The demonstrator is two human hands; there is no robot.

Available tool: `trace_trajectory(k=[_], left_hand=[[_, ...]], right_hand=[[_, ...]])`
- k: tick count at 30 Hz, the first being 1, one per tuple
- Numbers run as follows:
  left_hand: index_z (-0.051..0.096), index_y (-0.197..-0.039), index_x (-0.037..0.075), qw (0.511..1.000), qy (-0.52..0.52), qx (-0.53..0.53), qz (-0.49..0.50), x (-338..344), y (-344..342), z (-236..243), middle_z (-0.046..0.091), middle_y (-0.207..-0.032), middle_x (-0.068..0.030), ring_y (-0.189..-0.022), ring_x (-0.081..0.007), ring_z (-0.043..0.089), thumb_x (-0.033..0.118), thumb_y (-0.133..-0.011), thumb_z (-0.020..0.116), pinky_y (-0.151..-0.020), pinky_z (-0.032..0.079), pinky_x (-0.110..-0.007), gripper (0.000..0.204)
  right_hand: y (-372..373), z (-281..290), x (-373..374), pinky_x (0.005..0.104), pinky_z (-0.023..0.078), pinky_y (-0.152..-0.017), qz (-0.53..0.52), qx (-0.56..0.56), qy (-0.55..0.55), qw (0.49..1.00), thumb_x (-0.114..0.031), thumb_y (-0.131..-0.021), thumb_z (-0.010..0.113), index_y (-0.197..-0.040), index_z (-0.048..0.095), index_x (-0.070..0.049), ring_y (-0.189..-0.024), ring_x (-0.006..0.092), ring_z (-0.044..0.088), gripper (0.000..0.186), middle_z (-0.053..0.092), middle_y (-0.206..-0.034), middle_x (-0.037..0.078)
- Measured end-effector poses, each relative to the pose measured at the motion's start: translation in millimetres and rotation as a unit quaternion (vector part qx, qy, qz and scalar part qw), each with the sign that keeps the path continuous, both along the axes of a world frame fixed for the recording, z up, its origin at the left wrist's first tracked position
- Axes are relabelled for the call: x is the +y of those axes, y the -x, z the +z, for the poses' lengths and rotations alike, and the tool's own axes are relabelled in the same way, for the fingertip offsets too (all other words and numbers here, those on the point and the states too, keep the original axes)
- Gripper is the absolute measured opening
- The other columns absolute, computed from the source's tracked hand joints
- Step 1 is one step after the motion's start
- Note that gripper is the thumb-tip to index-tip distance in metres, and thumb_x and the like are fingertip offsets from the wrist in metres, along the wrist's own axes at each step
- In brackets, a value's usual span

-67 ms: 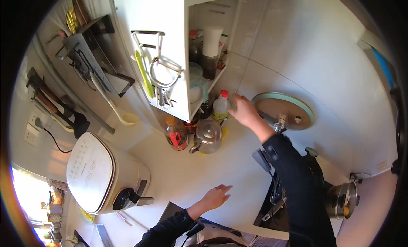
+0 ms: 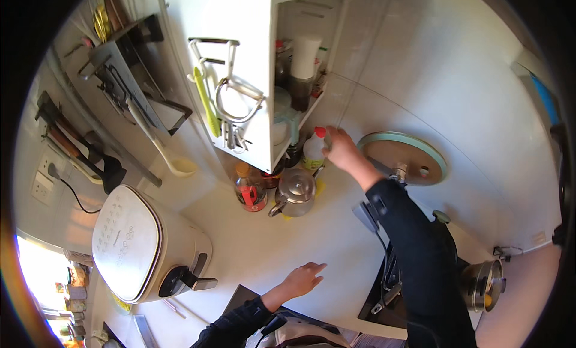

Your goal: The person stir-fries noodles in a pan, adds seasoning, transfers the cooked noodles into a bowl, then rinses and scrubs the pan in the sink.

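My right hand is at the right side of a clear plastic bottle with a red cap and a green label. Its fingers are apart and overlap the bottle's edge near the cap; I cannot see them wrapped round it. The bottle stands upright at the back, beside the white shelf unit. Just in front of it sits a glass teapot with a metal lid, and left of that a dark sauce bottle with a red label. My left hand hovers low over the counter, holding nothing, its fingers stretched out.
A white shelf unit with hanging tools stands over the bottles. An air fryer takes up the left. A round lid leans on the back wall, behind my right forearm. At right stand a hob and a metal pot.
My right hand has moved slightly left, from beside the red-capped bottle to overlapping its edge. My left hand stays nearly in place. The view has shifted a little.
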State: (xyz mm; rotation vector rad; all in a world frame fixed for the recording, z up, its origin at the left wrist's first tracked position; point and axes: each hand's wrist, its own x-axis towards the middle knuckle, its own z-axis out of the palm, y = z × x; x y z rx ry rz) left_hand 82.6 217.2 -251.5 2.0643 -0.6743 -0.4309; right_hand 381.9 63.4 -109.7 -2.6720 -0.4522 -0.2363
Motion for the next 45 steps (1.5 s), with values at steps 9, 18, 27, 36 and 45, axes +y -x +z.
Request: trace_trajectory(k=[9,18,27,36,45], left_hand=[[0.055,-0.131,0.008,0.994,-0.014,0.07,0.076,74.2,10.4,-20.3,0.068,-0.105,-0.0143,-0.087,-0.0305,0.067,0.012,-0.09,0.063,-0.079,0.053,-0.039,0.042],[0.034,-0.147,0.007,0.969,0.13,0.028,0.207,28.9,-59.3,51.8,0.051,-0.128,-0.021,-0.102,-0.0333,0.063,0.002,-0.081,0.072,-0.083,0.054,-0.042,0.076],[0.01,-0.152,0.002,0.931,0.142,-0.234,0.243,-78.4,-49.3,115.2,0.033,-0.147,-0.0265,-0.133,-0.0415,0.039,0.02,-0.055,0.095,-0.107,0.039,-0.048,0.13],[0.034,-0.143,0.003,0.976,0.187,0.093,-0.064,-112.5,62.8,126.9,0.056,-0.127,-0.0151,-0.117,-0.0242,0.057,0.015,-0.058,0.091,-0.101,0.046,-0.038,0.103],[0.04,-0.142,-0.001,0.925,0.148,0.313,-0.156,-134.9,92.5,159.1,0.056,-0.128,-0.0086,-0.119,-0.0196,0.052,0.019,-0.051,0.097,-0.105,0.039,-0.036,0.109]], right_hand=[[-108.3,-74.3,-3.7,0.0478,0.05,-0.079,0.091,-0.002,0.022,0.996,-0.006,-0.075,0.071,-0.092,0.063,-0.004,-0.091,0.0418,0.06,0.02,0.063,-0.089,0.02],[6.7,61.8,-16.6,0.046,0.052,-0.074,0.027,-0.068,0.087,0.993,-0.011,-0.083,0.068,-0.096,0.057,-0.001,-0.084,0.0426,0.061,0.02,0.06,-0.096,0.024],[268.9,151.0,-69.3,0.0295,0.053,-0.062,-0.08,-0.016,-0.147,0.986,-0.016,-0.081,0.079,-0.083,0.064,0.001,-0.061,0.0185,0.06,0.023,0.063,-0.071,0.01],[436.6,91.9,-181.9,0.0269,0.047,-0.058,-0.096,0.071,-0.326,0.938,-0.012,-0.091,0.068,-0.091,0.062,0.001,-0.056,0.0163,0.058,0.014,0.062,-0.068,0.008],[510.3,60.5,-237.6,0.0303,0.05,-0.057,-0.008,0.04,-0.37,0.928,-0.013,-0.086,0.071,-0.086,0.067,-0.004,-0.065,0.0192,0.067,0.01,0.066,-0.072,0.007]])
